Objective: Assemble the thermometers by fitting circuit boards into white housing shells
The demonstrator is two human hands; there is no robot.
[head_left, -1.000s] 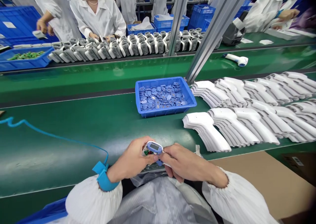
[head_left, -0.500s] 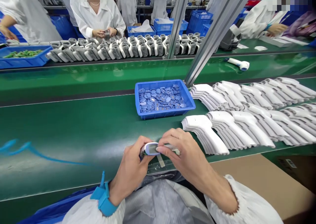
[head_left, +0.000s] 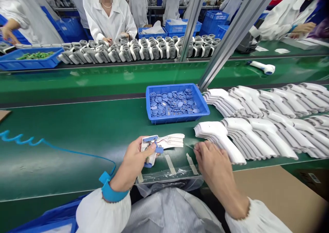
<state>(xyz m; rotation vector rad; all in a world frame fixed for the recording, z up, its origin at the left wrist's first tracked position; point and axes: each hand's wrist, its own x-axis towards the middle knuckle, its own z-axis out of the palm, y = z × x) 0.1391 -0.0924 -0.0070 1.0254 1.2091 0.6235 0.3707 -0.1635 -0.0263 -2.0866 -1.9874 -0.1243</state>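
Observation:
My left hand [head_left: 138, 157] grips a white infrared thermometer housing half [head_left: 172, 140] with its inner side up. Blue parts and a thin red wire show inside it, and my thumb lies over the blue piece in the middle. To the right, my right hand [head_left: 212, 164] is just above the green work surface, beside the nearest stack of white housing shells [head_left: 221, 137]. Its thumb and forefinger are pinched together; a thin, faint sliver sticks out from them, too small to name. A blue band [head_left: 113, 190] with a coiled cord circles my left wrist.
A blue tray [head_left: 177, 119] of small blue parts stands ahead. Stacked white shells fill the right side. Tape strips [head_left: 170, 164] lie at the front edge. A metal post [head_left: 231, 41] slants up behind. Across the line, a co-worker [head_left: 109, 17] handles grey-and-white housings [head_left: 125, 53].
The thermometer has been turned from its screen side to its open inner side. My right hand has left it and moved right, towards the shells. The view has shifted slightly.

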